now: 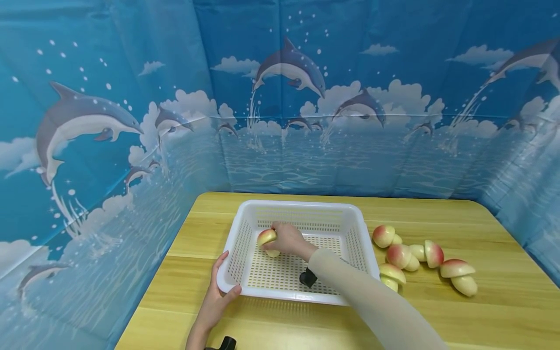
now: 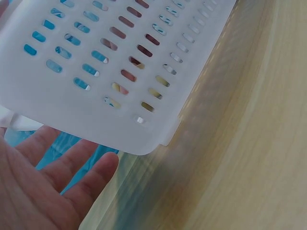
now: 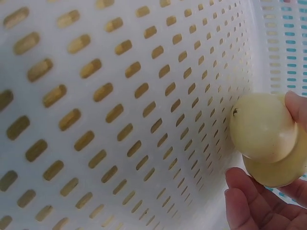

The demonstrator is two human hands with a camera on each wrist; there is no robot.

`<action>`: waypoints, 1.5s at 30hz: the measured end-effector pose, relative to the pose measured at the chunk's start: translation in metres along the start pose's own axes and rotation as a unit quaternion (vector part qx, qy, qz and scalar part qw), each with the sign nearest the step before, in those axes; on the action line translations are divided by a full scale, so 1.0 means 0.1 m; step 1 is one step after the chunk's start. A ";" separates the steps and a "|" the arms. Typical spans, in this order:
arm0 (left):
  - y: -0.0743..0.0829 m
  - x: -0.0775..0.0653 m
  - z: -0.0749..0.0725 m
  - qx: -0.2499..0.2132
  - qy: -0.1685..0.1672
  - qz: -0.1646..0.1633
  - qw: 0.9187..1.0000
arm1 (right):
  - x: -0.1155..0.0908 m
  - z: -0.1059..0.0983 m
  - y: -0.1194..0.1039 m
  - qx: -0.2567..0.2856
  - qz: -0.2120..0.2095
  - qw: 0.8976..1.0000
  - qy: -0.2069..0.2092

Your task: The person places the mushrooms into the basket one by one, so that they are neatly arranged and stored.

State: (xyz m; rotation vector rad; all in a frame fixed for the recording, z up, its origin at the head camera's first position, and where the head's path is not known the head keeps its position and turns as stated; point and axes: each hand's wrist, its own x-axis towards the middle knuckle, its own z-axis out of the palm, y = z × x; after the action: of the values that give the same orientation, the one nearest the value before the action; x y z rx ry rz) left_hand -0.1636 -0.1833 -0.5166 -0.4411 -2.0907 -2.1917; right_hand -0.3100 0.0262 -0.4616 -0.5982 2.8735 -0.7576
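Observation:
A white perforated plastic basket [image 1: 302, 296] stands on the wooden table. Inside it, toward the left, my right hand [image 1: 290, 240] holds a toy mushroom [image 1: 267, 236] with a red-and-cream cap and a pale stem. Close up in the right wrist view, the mushroom [image 3: 264, 127] sits between thumb and fingers near the basket floor. My left hand [image 1: 215, 296] rests at the basket's front left corner, thumb at the front rim. From the left wrist view, the fingers [image 2: 91, 179] of that hand look extended beside the basket wall.
Several more toy mushrooms [image 1: 457, 276] lie on the table [image 1: 494, 233] to the right of the basket, one close against its side. A blue dolphin-print curtain [image 1: 280, 160] hangs behind and beside the table. Black wrist-camera parts [image 1: 308, 277] show by both wrists.

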 end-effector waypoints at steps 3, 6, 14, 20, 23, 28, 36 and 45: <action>0.00 0.00 0.00 -0.004 -0.002 0.001 1.000 | 0.01 0.01 0.02 0.006 0.006 1.000 -0.001; 0.00 0.00 0.00 -0.005 -0.003 0.002 1.000 | 0.01 0.01 0.02 0.009 0.007 1.000 -0.001; 0.00 0.00 0.00 -0.005 -0.004 0.000 1.000 | 0.00 0.00 0.00 0.000 0.002 1.000 0.003; 0.00 0.00 0.00 -0.008 -0.006 0.002 1.000 | -0.01 0.00 -0.01 0.003 0.005 1.000 -0.001; 0.01 -0.01 0.00 -0.009 -0.006 0.001 1.000 | -0.01 0.00 -0.01 0.008 0.007 1.000 -0.004; 0.01 -0.01 0.00 -0.008 -0.004 0.000 1.000 | -0.01 0.00 0.00 0.010 0.006 1.000 -0.005; 0.01 0.00 0.00 -0.007 -0.006 0.002 1.000 | -0.02 -0.01 0.00 0.014 0.005 1.000 -0.005; 0.00 0.00 0.00 -0.008 -0.009 0.006 1.000 | -0.02 -0.02 0.03 0.012 0.016 1.000 -0.014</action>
State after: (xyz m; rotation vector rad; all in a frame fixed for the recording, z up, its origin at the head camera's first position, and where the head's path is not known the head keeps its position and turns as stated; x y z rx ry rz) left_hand -0.1641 -0.1832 -0.5168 -0.4735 -2.0759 -2.2078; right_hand -0.3098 0.0299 -0.4610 -0.5527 2.8382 -0.7709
